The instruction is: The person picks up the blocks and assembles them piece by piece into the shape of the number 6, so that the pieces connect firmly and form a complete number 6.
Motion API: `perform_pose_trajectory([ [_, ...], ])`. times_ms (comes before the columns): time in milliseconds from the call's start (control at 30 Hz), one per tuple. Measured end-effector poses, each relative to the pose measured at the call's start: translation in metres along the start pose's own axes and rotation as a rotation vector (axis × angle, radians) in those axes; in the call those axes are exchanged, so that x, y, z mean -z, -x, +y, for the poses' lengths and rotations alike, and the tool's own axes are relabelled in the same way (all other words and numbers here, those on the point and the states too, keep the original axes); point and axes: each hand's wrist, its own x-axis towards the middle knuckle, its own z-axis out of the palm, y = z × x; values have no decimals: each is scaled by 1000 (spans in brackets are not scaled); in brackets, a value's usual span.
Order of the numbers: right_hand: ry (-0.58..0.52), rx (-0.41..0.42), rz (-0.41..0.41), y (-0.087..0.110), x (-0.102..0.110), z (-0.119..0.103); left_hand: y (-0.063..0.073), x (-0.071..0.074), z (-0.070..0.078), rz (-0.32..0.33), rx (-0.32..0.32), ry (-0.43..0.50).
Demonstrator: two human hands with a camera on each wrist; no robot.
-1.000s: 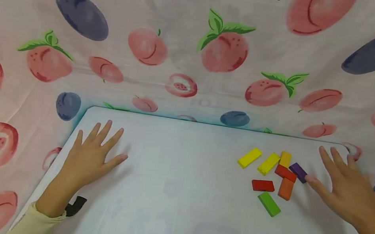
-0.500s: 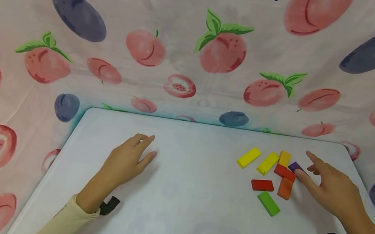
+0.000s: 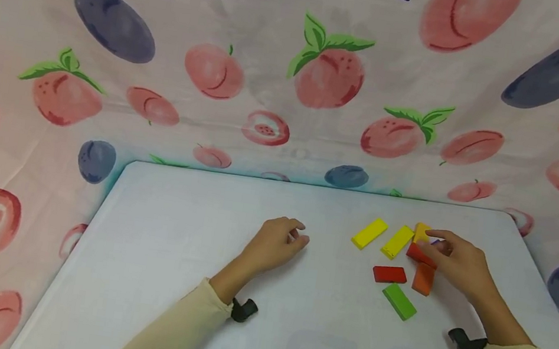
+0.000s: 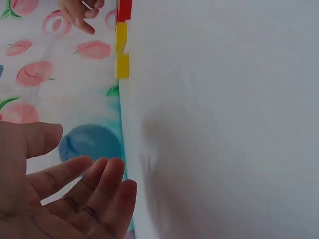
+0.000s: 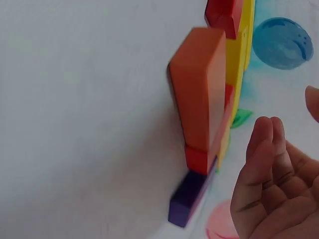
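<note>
My right hand (image 3: 462,269) is over the right side of a group of colored wooden blocks, fingers loosely bent, thumb and index finger apart with nothing between them. Under its fingertips lie a red block (image 3: 419,253) and an amber block (image 3: 420,232). A purple block (image 5: 188,199), mostly covered by the hand in the head view, shows in the right wrist view beside an orange block (image 5: 198,89). My left hand (image 3: 269,247) hovers near the table's middle, holding nothing, its fingers relaxed in the left wrist view. Two yellow blocks, one of them the leftmost block (image 3: 369,234), are nearest to it.
In front of the cluster lie another red block (image 3: 389,274) and a green block (image 3: 399,302). The white tabletop (image 3: 172,213) ends at a fruit-printed cloth (image 3: 170,34) behind and along the left. A black strap piece (image 3: 467,343) sticks out at each wrist.
My left hand has moved right from the table's left side, its spread fingers relaxing. My right hand has moved left over the blocks, its fingers drawing together. The blocks stay in place.
</note>
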Motion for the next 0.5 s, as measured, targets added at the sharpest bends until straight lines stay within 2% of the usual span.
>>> perform_pose_trajectory([
  [133, -62, -87, -60, -9, -4, -5, -20, -23, 10, -12, 35, 59],
  [233, -103, -152, -96, -16, -7, -7, -32, -39, 18, -5, 63, 57],
  [500, -246, -304, -175, -33, -12, -7, -59, -73, 44, -5, 167, -46],
])
